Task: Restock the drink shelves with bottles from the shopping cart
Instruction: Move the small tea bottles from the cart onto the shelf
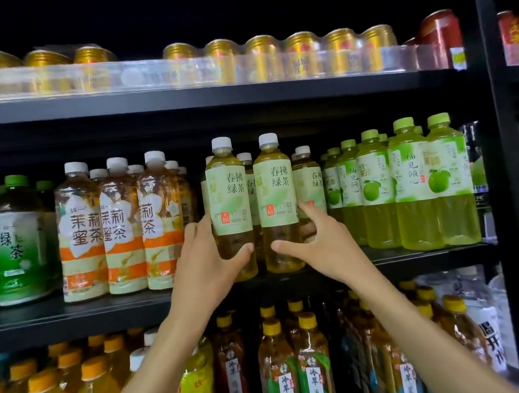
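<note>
A person faces a dark store shelving unit, both bare arms reaching up to the middle shelf [66,315]. The left hand [207,259] wraps the lower half of a pale green tea bottle [230,211], thumb across the front and fingers behind it. The right hand [313,242] grips a matching second bottle [277,207] just beside the first, thumb on the front and fingers curled round the far side. Both bottles stand upright with white caps up and labels facing out, their bases at or just above the shelf's front edge; whether they rest fully on it cannot be told. The low grip likely keeps the labels readable and lets the bottles slide back without tipping. More bottles of the same tea [309,185] stand behind and to the right, so the pair seems to be joining its own row, filling the front. To the left are orange-labelled jasmine tea bottles [121,231]; to the right, bright green pomelo drinks [414,185], each kind kept in its own block. Gold cans [263,56] line the shelf above behind a clear guard, and yellow-capped bottles [277,363] fill the shelf below. The shopping cart is not in view. The step appears to be seating and squaring these two bottles; a nudge sideways could knock the neighbours.
</note>
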